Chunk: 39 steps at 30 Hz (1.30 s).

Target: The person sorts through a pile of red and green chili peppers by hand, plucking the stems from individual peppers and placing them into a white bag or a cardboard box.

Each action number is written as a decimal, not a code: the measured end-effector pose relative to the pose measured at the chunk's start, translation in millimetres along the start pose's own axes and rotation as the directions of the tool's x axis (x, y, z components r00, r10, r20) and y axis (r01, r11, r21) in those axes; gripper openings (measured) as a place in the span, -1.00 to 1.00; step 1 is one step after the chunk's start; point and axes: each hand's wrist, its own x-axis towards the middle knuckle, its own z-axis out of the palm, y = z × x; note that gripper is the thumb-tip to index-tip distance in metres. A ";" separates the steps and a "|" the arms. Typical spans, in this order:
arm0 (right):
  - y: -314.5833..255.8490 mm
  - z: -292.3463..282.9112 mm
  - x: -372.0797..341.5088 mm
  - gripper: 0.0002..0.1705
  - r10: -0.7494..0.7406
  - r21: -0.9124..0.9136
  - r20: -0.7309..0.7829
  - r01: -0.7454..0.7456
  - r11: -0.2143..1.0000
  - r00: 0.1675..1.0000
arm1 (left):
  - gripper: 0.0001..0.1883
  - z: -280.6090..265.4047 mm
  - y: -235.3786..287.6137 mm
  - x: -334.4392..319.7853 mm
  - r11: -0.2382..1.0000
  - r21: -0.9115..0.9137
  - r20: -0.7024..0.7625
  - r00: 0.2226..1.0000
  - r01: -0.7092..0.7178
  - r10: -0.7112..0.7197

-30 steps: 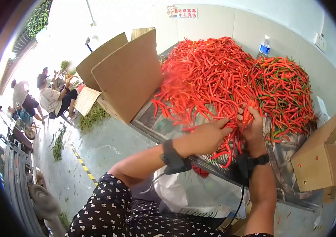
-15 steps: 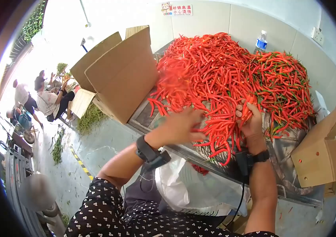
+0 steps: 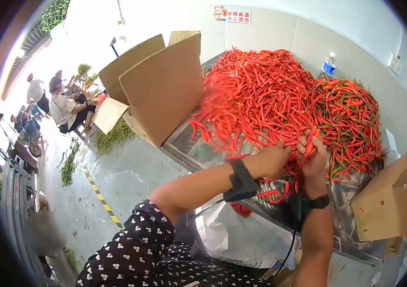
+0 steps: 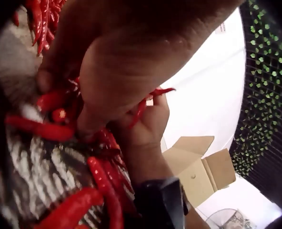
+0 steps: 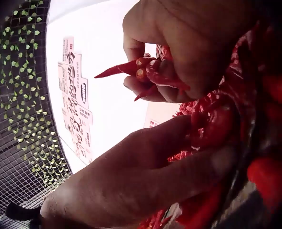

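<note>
A large heap of red chili peppers [image 3: 261, 91] covers the table, its stems mostly off. My right hand [image 3: 314, 162] curls round a few red chilies [image 5: 153, 74], their cut ends and tips poking out between the fingers. Just left of it, my left hand [image 3: 271, 160] reaches down into the front of the heap. Its thumb and fingers pinch red chilies [image 5: 215, 126] from both sides in the right wrist view. More loose chilies [image 4: 105, 183] lie under the left hand near the table's front edge.
Chilies with green stems [image 3: 352, 122] form a second pile at the right. A tall open carton [image 3: 163, 95] stands left, a smaller carton [image 3: 385, 205] right. A water bottle [image 3: 328, 65] is by the wall. White plastic sacking [image 3: 218, 229] hangs below the table edge. People sit farther left.
Half a second ago my left hand was off to the left with spread, blurred fingers. Now it is back at the chilies beside my right hand, which keeps its hold. The head view has shifted slightly.
</note>
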 end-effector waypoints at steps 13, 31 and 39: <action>3.7 3.2 -0.6 -0.77 0.027 -0.037 -0.039 -0.029 0.999 0.999 | -0.63 -67.8 -94.8 -21.0 0.878 0.380 -0.281 0.941 0.292 -0.191; 10.9 17.8 -8.7 -0.70 0.092 -0.136 0.099 -0.078 0.988 0.991 | -0.68 -65.1 -75.3 -26.9 0.944 0.326 -0.289 0.947 -0.041 0.141; 10.4 18.6 -10.1 -0.72 0.116 -0.128 0.048 -0.109 0.986 0.992 | -0.77 -62.1 -107.2 -25.4 0.906 0.344 -0.385 0.917 0.245 -0.102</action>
